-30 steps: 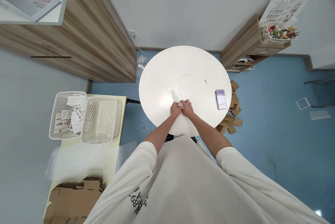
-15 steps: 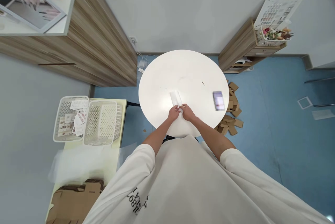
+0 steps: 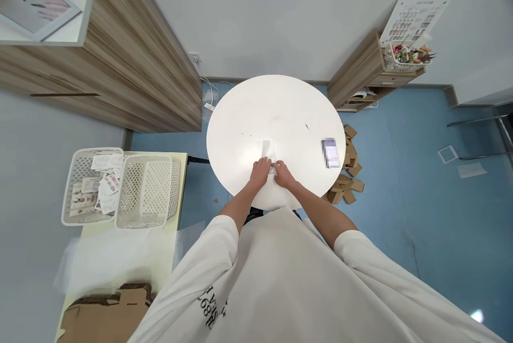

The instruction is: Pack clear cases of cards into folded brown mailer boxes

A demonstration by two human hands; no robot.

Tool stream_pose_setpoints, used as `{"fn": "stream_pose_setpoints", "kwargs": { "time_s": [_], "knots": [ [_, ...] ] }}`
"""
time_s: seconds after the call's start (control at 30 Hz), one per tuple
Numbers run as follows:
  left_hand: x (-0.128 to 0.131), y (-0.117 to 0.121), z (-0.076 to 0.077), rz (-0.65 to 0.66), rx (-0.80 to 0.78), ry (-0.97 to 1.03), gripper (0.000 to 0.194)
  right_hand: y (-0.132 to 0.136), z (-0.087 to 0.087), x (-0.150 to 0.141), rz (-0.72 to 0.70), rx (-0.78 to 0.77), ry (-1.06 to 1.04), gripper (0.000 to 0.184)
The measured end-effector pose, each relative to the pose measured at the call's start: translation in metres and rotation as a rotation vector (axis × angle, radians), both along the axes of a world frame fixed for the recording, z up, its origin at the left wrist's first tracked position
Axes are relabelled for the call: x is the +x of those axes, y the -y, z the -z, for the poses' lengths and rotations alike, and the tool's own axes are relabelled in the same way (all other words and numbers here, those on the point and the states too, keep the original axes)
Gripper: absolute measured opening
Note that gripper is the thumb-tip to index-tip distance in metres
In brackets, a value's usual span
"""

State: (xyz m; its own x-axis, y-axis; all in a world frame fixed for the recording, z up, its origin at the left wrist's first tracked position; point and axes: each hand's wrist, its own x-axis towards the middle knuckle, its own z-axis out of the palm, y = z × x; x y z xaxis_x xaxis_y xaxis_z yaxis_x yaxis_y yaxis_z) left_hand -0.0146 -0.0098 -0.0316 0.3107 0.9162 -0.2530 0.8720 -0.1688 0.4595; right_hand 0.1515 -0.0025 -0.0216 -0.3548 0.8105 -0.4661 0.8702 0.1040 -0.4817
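Note:
A small whitish, see-through piece that looks like a plastic bag [image 3: 266, 147] lies on the white oval table [image 3: 276, 97], near its front edge. My left hand [image 3: 260, 172] rests on the bag's left side, fingers stretched out and lying flat. On the other side, my right hand [image 3: 284, 174] has its fingers curled in and pinches the bag's near right part. The fingertips of both hands almost meet, covering the bag's lower part. Farther right on the tabletop lies a blurred purple and white packet [image 3: 331, 153], apart from my hands.
Left of me, a side table [image 3: 182, 182] bears a white basket of cards [image 3: 68, 193], another white basket [image 3: 170, 164], clear sheeting [image 3: 116, 255] and flat cardboard [image 3: 108, 316]. Small brown boxes [image 3: 348, 188] lie on the floor at right. Wooden cabinets [image 3: 160, 65] stand by the wall.
My left hand has flattened out over the bag, where its fingers were bent before. The bag has turned a little under my hands. The whole view has shifted slightly.

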Motion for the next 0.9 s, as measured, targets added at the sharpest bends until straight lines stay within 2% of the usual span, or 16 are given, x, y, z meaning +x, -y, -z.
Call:
{"fn": "stream_pose_setpoints", "kwargs": {
  "time_s": [0.1,0.2,0.33,0.43,0.53,0.63,0.73,0.83,0.9],
  "knots": [
    [-0.005,0.004,-0.006,0.069,-0.022,-0.025,0.058,0.010,-0.003,-0.002,-0.032,0.022,0.048,0.059],
    [-0.015,0.014,-0.012,0.130,-0.054,-0.006,0.051,0.018,-0.008,-0.002,-0.086,0.067,0.092,0.045],
    [-0.025,0.024,-0.018,0.109,-0.099,0.083,0.041,0.019,-0.014,0.002,-0.193,0.083,0.078,0.035],
    [-0.029,0.020,-0.021,0.019,-0.216,0.180,0.034,0.009,-0.020,0.004,-0.213,0.079,0.046,0.029],
    [-0.029,0.011,-0.020,-0.176,-0.311,0.297,0.031,-0.009,-0.025,-0.001,-0.192,0.060,0.035,0.025],
    [-0.026,0.006,-0.016,-0.393,-0.334,0.409,0.031,-0.028,-0.028,-0.010,-0.162,0.014,0.076,0.026],
    [-0.017,0.009,-0.012,-0.548,-0.290,0.468,0.034,-0.045,-0.026,-0.018,-0.158,-0.026,0.112,0.025],
    [-0.007,0.017,-0.013,-0.592,-0.144,0.401,0.044,-0.056,-0.021,-0.023,-0.145,-0.050,0.131,0.023],
    [-0.002,0.022,-0.015,-0.506,-0.048,0.295,0.051,-0.061,-0.015,-0.024,-0.122,-0.052,0.127,0.023]
  ]
}}
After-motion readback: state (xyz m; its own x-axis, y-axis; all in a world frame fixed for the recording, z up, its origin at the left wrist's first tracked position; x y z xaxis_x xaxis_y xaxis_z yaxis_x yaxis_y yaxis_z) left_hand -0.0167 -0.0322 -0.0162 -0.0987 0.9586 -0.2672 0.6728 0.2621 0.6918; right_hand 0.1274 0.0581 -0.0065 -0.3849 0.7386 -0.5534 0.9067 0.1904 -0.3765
